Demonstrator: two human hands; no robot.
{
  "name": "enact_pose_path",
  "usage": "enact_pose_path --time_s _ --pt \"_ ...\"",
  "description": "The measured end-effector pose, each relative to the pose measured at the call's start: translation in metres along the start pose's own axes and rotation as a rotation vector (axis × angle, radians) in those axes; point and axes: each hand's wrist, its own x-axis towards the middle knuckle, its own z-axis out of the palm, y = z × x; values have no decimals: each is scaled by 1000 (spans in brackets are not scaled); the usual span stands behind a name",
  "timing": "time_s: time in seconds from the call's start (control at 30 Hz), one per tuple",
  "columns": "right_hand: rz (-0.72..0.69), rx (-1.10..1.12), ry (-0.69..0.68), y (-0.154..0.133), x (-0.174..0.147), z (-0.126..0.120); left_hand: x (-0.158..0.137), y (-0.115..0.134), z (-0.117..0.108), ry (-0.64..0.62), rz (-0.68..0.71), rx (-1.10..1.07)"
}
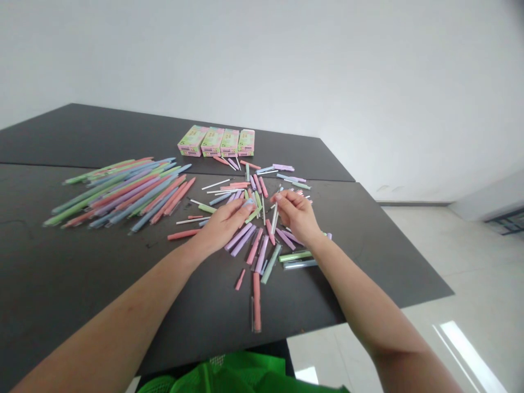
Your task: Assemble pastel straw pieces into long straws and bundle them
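Over a heap of loose pen parts, my left hand (226, 222) has its thumb and fingers pinched together. A small bluish patch shows at its fingertips, but what it holds is not clear. A light green pen part (254, 214) is right beside that thumb. My right hand (298, 214) is closed in a pinch on a thin white pen refill (275, 212), held nearly upright. Around both hands are purple pen barrels (243, 240), a red barrel (256, 297), a grey-green barrel (271, 264) and several white refills (215, 184).
To the left lies a large pile of pens (131, 191) in green, red, blue and purple. Pink-and-green boxes (212, 143) stand in a row at the back. The dark table (196, 322) has its right edge beside the tiled floor (458, 262); a white wall is behind.
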Motion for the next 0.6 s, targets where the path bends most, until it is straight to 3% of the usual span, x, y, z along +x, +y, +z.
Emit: enact_pose_path --time_s 0.13,0.6 --pt "-72 116 143 -4 1 -4 -3 1 1 -52 -39 38" --pt "-128 81 172 -5 2 -9 0 -2 1 -97 -3 87"
